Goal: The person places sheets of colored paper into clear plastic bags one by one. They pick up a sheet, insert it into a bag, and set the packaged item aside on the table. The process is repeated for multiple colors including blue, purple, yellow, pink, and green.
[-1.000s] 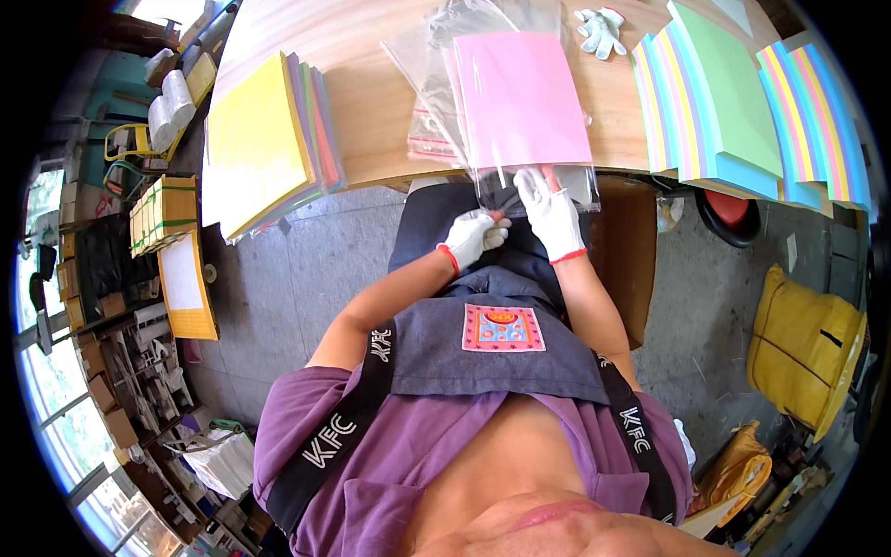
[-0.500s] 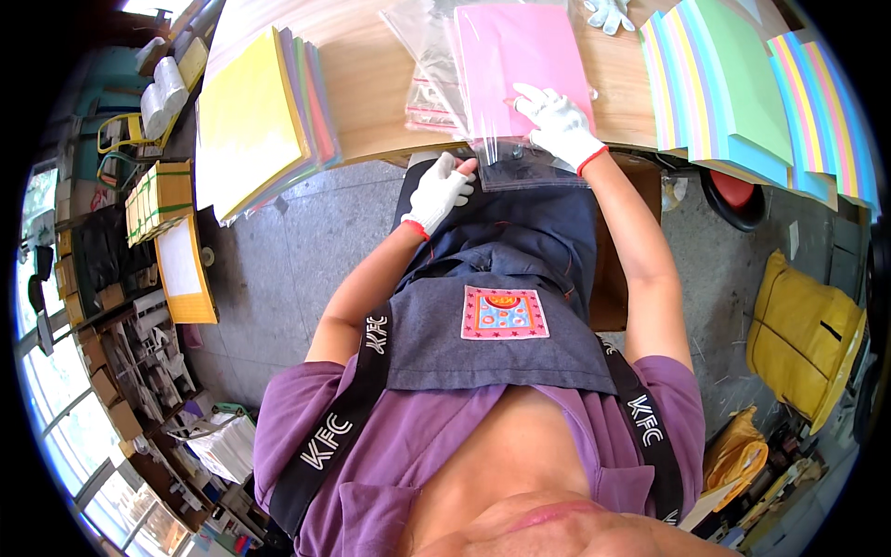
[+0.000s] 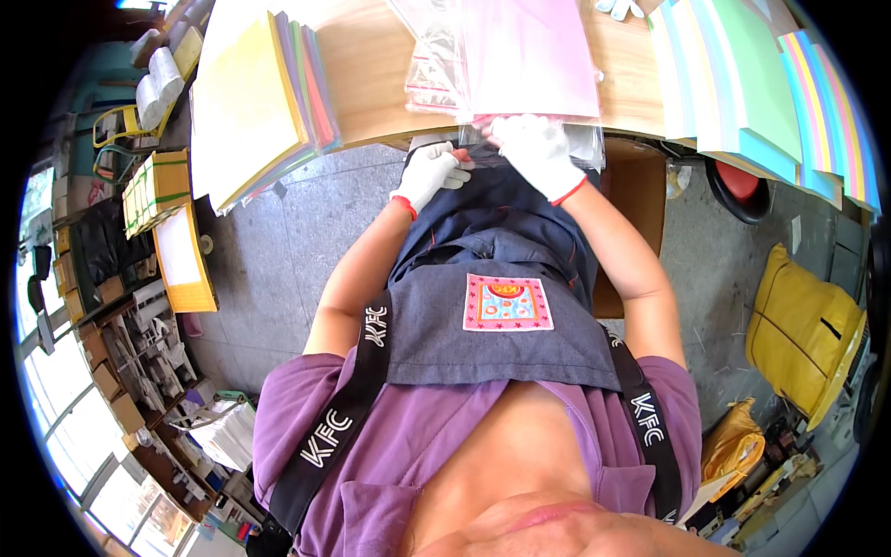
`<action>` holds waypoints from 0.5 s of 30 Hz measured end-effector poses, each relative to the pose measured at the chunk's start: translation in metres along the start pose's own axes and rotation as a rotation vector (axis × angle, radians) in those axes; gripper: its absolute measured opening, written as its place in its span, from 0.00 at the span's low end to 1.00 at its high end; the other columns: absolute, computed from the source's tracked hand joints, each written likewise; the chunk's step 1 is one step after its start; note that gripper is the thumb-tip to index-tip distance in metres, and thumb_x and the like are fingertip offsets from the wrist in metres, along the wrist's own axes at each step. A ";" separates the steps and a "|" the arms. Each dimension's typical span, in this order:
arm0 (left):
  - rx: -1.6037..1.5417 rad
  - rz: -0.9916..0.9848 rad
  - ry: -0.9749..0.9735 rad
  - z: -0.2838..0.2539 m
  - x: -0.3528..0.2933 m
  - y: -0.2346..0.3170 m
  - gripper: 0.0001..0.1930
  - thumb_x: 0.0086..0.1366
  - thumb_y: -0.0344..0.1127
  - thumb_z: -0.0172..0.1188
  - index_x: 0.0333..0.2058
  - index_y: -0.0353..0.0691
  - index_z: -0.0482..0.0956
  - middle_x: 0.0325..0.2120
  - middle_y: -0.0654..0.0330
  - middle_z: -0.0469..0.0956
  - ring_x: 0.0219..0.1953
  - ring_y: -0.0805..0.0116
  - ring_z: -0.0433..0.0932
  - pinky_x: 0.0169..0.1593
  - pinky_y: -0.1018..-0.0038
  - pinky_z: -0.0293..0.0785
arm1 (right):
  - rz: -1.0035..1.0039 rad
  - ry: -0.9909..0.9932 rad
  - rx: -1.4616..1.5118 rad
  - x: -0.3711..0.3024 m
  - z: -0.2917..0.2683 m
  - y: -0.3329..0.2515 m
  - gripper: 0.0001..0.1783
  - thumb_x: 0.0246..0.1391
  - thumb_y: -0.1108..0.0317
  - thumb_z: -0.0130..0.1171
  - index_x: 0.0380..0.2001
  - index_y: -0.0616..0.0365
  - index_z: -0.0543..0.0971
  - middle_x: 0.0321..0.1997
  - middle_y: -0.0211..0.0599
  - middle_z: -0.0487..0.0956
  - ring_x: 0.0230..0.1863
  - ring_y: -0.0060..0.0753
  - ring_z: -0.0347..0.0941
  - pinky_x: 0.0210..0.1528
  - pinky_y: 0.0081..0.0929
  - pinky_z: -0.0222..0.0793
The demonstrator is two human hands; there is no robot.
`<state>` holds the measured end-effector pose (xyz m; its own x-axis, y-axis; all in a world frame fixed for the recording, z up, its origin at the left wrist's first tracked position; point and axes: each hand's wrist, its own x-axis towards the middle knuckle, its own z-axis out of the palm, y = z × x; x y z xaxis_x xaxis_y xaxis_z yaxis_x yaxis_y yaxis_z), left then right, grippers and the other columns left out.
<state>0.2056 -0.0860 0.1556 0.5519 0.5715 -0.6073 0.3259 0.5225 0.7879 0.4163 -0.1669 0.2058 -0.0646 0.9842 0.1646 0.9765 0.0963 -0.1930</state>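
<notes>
A stack of pink paper (image 3: pixel 534 65) lies inside a clear plastic bag (image 3: pixel 587 139), whose near end hangs past the table's front edge. My left hand (image 3: pixel 434 174), in a white fingertip-free glove with a red cuff, is closed at the left corner of that hanging end, thumb and finger pinched together. My right hand (image 3: pixel 540 153), gloved the same way, lies over the bag's near end just below the paper. Its fingers are bent and point left, closed on the plastic. More clear bags with red strips (image 3: pixel 433 79) lie to the left, partly beneath the pink stack.
On the wooden table (image 3: pixel 371 84), a yellow-topped stack of coloured paper (image 3: pixel 246 93) stands at left. Green-topped coloured stacks (image 3: pixel 742 84) stand at right. A spare glove (image 3: pixel 620 9) lies at the far edge. Below are a brown carton (image 3: pixel 645 186) and a yellow sack (image 3: pixel 806 334).
My right hand has moved from the pink paper down to the bag's near end, its fingers now bent. My left hand has shifted only slightly. The view has tilted a little.
</notes>
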 end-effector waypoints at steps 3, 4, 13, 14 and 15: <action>-0.147 -0.025 -0.025 -0.002 0.000 -0.002 0.10 0.69 0.34 0.51 0.41 0.36 0.78 0.36 0.55 0.83 0.32 0.66 0.83 0.36 0.73 0.81 | -0.005 -0.024 0.183 -0.010 0.022 -0.020 0.09 0.57 0.55 0.55 0.31 0.46 0.77 0.24 0.35 0.81 0.27 0.41 0.81 0.25 0.41 0.74; -0.184 -0.024 -0.047 -0.003 0.000 -0.001 0.09 0.69 0.34 0.53 0.40 0.37 0.79 0.36 0.55 0.84 0.33 0.66 0.84 0.37 0.72 0.81 | 0.010 -0.061 0.156 -0.009 0.020 -0.028 0.12 0.58 0.52 0.56 0.34 0.46 0.78 0.26 0.34 0.82 0.27 0.39 0.80 0.25 0.38 0.74; -0.182 -0.049 0.043 0.000 -0.001 0.001 0.10 0.69 0.33 0.51 0.40 0.36 0.79 0.34 0.54 0.84 0.30 0.66 0.83 0.34 0.73 0.81 | 0.011 -0.084 0.738 -0.011 0.005 -0.021 0.06 0.53 0.63 0.59 0.33 0.51 0.77 0.23 0.38 0.80 0.26 0.33 0.80 0.29 0.33 0.74; -0.153 -0.039 0.033 0.001 -0.003 0.003 0.10 0.69 0.34 0.51 0.40 0.36 0.78 0.34 0.54 0.84 0.29 0.66 0.83 0.34 0.74 0.80 | 0.160 -0.049 1.163 -0.032 0.012 -0.005 0.04 0.55 0.67 0.59 0.33 0.54 0.77 0.24 0.35 0.80 0.28 0.26 0.79 0.30 0.26 0.72; -0.132 -0.037 0.031 -0.003 -0.008 -0.001 0.10 0.69 0.34 0.51 0.40 0.35 0.78 0.34 0.54 0.84 0.29 0.66 0.83 0.33 0.74 0.80 | 0.465 -0.022 1.592 -0.052 0.000 0.006 0.05 0.59 0.68 0.57 0.34 0.56 0.77 0.28 0.33 0.79 0.27 0.22 0.74 0.27 0.21 0.68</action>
<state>0.1987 -0.0892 0.1591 0.5171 0.5683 -0.6401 0.2403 0.6213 0.7458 0.4258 -0.2176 0.1957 0.1371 0.9708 -0.1970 -0.2628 -0.1561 -0.9521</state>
